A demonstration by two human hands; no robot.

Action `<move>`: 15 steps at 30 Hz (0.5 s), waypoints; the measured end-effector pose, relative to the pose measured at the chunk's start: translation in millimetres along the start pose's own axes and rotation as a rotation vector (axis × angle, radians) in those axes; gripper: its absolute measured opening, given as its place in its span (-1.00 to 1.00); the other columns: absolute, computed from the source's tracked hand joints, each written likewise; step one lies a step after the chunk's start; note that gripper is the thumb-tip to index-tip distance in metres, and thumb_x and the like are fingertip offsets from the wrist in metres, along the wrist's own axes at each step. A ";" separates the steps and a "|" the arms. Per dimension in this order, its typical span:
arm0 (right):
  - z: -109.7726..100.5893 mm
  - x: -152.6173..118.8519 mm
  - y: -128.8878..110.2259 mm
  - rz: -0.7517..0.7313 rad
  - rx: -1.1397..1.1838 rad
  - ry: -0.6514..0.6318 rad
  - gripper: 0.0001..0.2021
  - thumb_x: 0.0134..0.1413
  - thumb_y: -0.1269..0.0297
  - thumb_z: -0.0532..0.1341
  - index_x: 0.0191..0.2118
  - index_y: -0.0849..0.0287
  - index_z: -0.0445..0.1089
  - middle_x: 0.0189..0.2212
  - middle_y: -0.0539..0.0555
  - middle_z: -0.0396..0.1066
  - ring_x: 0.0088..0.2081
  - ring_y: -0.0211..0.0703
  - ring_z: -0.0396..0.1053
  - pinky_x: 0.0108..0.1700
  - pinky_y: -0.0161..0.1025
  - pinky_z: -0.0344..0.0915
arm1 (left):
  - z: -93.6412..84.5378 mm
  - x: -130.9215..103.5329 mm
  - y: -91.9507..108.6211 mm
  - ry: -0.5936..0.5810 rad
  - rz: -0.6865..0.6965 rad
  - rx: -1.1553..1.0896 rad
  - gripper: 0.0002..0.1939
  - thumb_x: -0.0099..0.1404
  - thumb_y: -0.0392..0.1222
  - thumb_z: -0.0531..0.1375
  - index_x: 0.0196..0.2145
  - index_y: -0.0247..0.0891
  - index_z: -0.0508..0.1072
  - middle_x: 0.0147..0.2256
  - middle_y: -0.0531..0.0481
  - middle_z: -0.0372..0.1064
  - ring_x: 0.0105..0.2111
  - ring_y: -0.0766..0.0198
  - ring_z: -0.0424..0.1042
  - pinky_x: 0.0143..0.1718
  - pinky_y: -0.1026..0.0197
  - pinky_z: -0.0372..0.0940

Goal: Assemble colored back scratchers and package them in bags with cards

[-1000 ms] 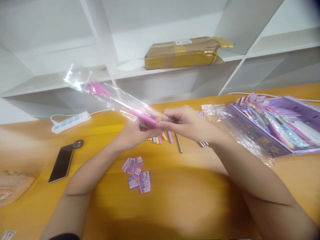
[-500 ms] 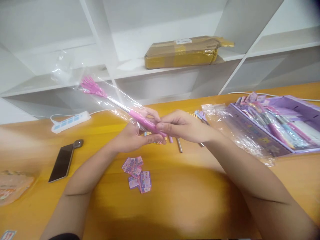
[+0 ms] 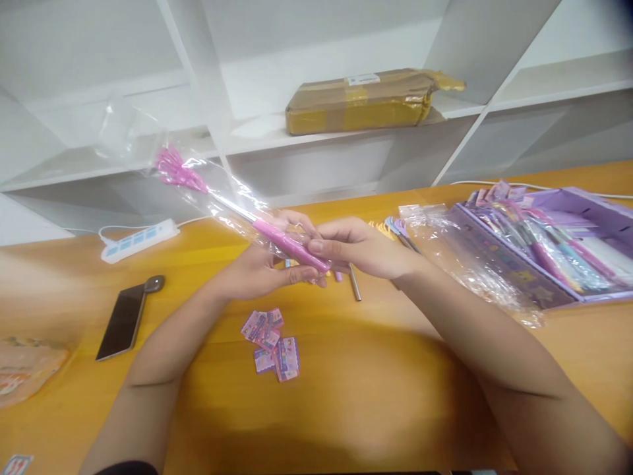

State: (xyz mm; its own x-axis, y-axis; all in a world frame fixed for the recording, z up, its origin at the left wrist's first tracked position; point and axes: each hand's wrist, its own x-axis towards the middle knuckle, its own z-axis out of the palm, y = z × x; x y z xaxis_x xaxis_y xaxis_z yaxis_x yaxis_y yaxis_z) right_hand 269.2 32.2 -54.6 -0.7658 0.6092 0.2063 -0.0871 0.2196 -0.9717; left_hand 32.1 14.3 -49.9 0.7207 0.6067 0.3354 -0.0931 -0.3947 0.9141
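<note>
Holding a pink hand-headed scratcher [image 3: 281, 241] just above centre frame, both hands meet at its handle. The left hand [image 3: 254, 274] curls around the lower end from beneath, thumb along the near side, apparently bearing the weight; the right hand [image 3: 368, 247] pinches that same end between thumb and fingers, which probably steadies it. Gripped so low, the scratcher slants toward the upper left, its head and shaft clear of the fingers inside a transparent sleeve [image 3: 247, 191]. Whether film lies between fingertips and handle, I cannot tell.

Below, at lower centre, small printed cards [image 3: 287, 359] overlap on the table [image 3: 370, 409], within easy reach. A dark phone [image 3: 121, 323] lies off to the left, out of the way. Beyond the hands, metal rods [image 3: 355, 284] are partly hidden. At right, loose clear bags [image 3: 440, 231] lie against a purple box [image 3: 519, 270], whose wall keeps sleeved scratchers [image 3: 548, 244] together. Farthest, upper centre, a taped parcel [image 3: 359, 105] rests on a white shelf [image 3: 262, 138].
</note>
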 end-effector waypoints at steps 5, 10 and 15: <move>-0.8 3.1 6.8 0.005 -0.069 0.079 -0.43 0.46 -0.31 0.31 -0.24 0.20 0.48 -0.52 -0.07 0.41 -0.62 -0.39 0.24 -0.58 -0.39 0.27 | -19.8 -2.6 -3.2 0.166 0.035 0.196 -0.71 0.39 -0.03 0.55 -0.08 -0.18 0.64 -0.12 -0.08 0.57 -0.24 0.23 0.62 -0.19 0.17 0.60; -1.0 8.7 12.9 0.033 -0.206 0.111 -0.47 0.51 -0.24 0.27 -0.27 0.18 0.42 -0.52 -0.08 0.36 -0.58 -0.37 0.29 -0.55 -0.39 0.16 | -54.9 2.9 -3.2 0.583 0.125 0.177 -0.52 0.24 0.24 0.60 -0.15 -0.16 0.65 -0.34 0.03 0.44 -0.42 0.32 0.39 -0.42 0.26 0.38; -1.8 17.5 23.7 0.088 -0.561 -0.015 -0.58 0.62 0.06 0.17 -0.28 0.23 0.47 -0.46 -0.04 0.41 -0.47 -0.37 0.32 -0.34 -0.34 0.16 | -80.0 7.3 -0.7 0.781 0.190 0.157 -0.48 0.26 0.37 0.54 -0.19 -0.13 0.66 -0.33 -0.01 0.42 -0.46 0.32 0.34 -0.48 0.23 0.29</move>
State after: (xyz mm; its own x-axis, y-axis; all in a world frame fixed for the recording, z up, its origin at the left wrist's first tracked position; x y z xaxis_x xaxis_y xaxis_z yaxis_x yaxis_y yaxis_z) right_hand 254.9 49.5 -73.8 -0.7642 0.6334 0.1218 0.3260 0.5422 -0.7744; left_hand -17.5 74.2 -29.8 0.0106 0.8027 0.5963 -0.0268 -0.5959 0.8026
